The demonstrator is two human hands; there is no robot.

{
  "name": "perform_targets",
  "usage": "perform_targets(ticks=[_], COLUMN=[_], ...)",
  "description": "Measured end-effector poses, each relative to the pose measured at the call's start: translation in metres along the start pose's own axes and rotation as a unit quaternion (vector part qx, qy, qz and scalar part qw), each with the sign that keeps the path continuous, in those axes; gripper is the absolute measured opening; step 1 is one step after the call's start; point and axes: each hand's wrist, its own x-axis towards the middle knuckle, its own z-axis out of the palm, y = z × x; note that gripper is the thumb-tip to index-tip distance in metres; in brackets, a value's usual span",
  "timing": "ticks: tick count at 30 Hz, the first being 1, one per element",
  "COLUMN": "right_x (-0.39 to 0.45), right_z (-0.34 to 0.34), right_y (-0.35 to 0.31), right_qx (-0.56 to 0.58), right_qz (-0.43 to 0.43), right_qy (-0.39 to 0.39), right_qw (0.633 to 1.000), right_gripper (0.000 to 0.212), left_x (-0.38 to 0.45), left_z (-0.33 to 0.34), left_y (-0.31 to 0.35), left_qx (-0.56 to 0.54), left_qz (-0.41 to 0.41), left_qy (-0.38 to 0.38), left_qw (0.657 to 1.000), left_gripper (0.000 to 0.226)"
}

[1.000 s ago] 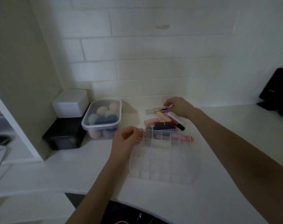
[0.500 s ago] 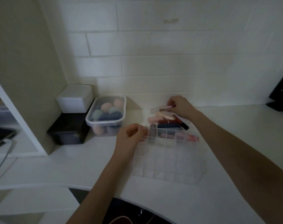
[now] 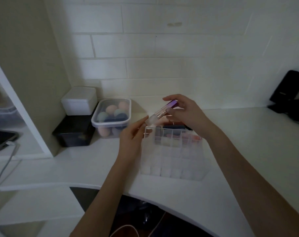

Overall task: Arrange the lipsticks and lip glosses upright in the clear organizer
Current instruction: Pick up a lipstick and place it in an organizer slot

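- Carrying a lip gloss (image 3: 162, 112) to the clear organizer (image 3: 172, 151) is judged the step in hand.
- The purple-capped tube is pinched by the right hand (image 3: 183, 113), tilted, clear end lowest, just above the organizer's back left corner.
- That end is touched by the relaxed fingers of the left hand (image 3: 133, 135); nothing is gripped.
- The remaining lipsticks (image 3: 176, 126) lie behind the organizer.
- Next, the tube must be stood upright and lowered into a cell.

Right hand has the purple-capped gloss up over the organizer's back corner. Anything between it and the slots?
Nothing visible blocks it. The right hand holds the lip gloss tilted above the clear organizer's back-left corner, whose slots there look empty. The left hand sits beside that corner, fingertips near the tube's lower end, not over the slots.
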Motion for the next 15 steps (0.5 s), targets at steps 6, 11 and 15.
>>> perform_targets(ticks=[6, 11, 15], right_x=[0.0, 0.0, -0.004], right_z=[0.013, 0.02, 0.018], right_y=[-0.012, -0.014, -0.028], right_qx=[0.05, 0.033, 0.019], right_qz=[-0.005, -0.027, -0.06], right_qy=[0.037, 0.078, 0.055], right_qw=[0.998, 0.996, 0.996], right_gripper=[0.035, 0.037, 0.034], left_x=[0.002, 0.004, 0.004], left_z=[-0.004, -0.007, -0.005], left_y=[0.003, 0.002, 0.002], left_qx=[-0.046, -0.043, -0.057], left_qz=[-0.004, -0.032, -0.051], left_qy=[-0.014, -0.017, -0.019], left_qw=[0.999, 0.998, 0.997], left_gripper=[0.025, 0.018, 0.018])
